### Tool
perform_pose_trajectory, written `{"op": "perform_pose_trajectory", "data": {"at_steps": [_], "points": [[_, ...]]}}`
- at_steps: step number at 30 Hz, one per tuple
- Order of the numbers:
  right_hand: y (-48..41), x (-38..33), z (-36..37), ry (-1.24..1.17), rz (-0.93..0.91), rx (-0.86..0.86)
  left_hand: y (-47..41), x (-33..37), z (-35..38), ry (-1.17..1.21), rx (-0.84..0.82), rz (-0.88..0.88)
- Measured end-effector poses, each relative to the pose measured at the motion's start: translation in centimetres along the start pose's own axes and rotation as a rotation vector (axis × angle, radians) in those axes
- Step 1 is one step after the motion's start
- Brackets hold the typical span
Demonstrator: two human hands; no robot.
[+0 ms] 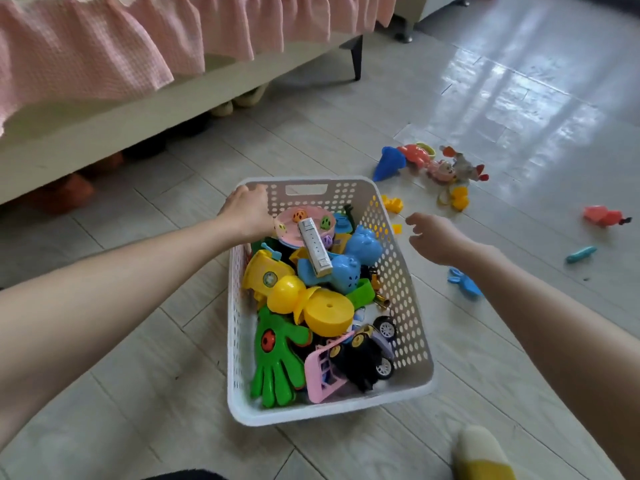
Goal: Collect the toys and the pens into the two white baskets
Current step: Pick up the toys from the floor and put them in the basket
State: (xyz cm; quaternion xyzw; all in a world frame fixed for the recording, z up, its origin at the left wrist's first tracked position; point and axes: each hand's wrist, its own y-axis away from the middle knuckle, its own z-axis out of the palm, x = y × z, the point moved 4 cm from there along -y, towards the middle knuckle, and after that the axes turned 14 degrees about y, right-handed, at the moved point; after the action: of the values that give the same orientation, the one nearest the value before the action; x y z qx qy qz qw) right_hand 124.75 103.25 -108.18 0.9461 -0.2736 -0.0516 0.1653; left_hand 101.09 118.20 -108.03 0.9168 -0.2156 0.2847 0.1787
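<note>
1. The left hand [247,211] is closed on the far left corner of the basket [405,306], with its fingers curled over the rim.
2. The right hand [434,239] is held in the air just right of the basket. Its fingers are loosely curled, nothing is held in it, and nothing is touched by it.
3. The basket is white and perforated, and it is set on the floor [166,375] between the two forearms. It is filled with toys.
4. At the basket's near end a green hand toy [277,362], a pink cart [323,375] and a black car [363,362] are seen.
5. In the basket's middle, yellow shells [311,306] are piled. Beyond them a blue toy [353,258] is crossed by a white bar [315,247], and a pink disc [304,220] is lodged at the far end, beside the left hand.
6. Marks are printed on the white bar, and a round badge is seen on a yellow toy [266,275] at the basket's left wall. Both are too blurred to be read.
7. To the right of the basket, loose toys are scattered on the floor: a yellow piece [393,204] just beside the far right corner, and a blue piece [464,282] near the right forearm.
8. Further right and beyond the basket, a blue cone [388,164], a red toy [414,155] and a grey figure [462,166] are grouped together.
9. Left of and beyond the basket, a bed with a pink frill [104,57] is seen.
</note>
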Motion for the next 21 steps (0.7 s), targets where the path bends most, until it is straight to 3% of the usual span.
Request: {"op": "perform_pose_trajectory", "data": {"at_steps": [12, 21], "points": [[-8.9, 4.7, 1.9, 0.186, -0.387, -0.051, 0.3, 4.7, 2.0, -0.117, 0.120, -0.191], [-10.8, 6.0, 2.5, 0.171, -0.448, -0.101, 1.8, 8.0, 2.2, -0.048, 0.169, -0.293]]}}
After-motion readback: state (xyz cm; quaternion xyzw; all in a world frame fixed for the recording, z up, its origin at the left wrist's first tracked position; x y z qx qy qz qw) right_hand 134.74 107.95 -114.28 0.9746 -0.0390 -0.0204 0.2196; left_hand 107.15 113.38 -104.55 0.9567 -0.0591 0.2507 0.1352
